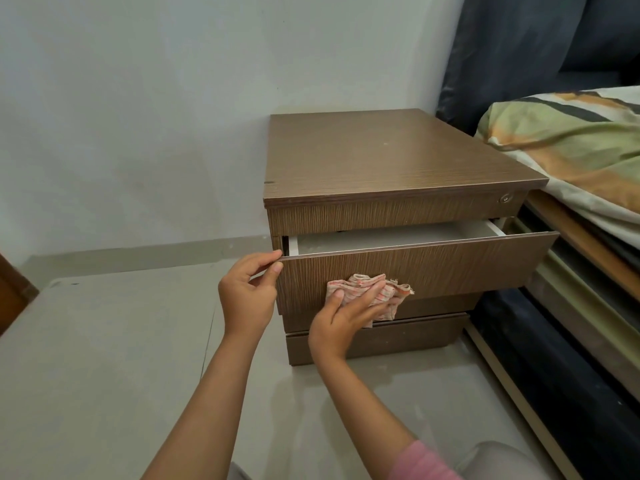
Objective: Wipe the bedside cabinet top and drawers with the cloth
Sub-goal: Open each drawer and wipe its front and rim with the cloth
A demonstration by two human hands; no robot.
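Note:
A brown wood-grain bedside cabinet (388, 157) stands against the wall, its top bare. Its middle drawer (450, 268) is pulled out and shows a white inside. My left hand (247, 292) pinches the top left corner of that drawer's front between thumb and fingers. My right hand (346, 320) presses a crumpled pink-and-white checked cloth (374, 289) flat against the lower part of the drawer front, fingers spread over it. Above it is a shut drawer with a small round lock (505, 199); another shut drawer (398, 341) sits below.
A bed with a patterned green and orange cover (571, 150) lies close on the right, its frame (571, 323) beside the cabinet. A dark curtain (512, 46) hangs behind. A pale tiled floor (104, 358) stretches left. A brown wooden edge (10, 296) shows at far left.

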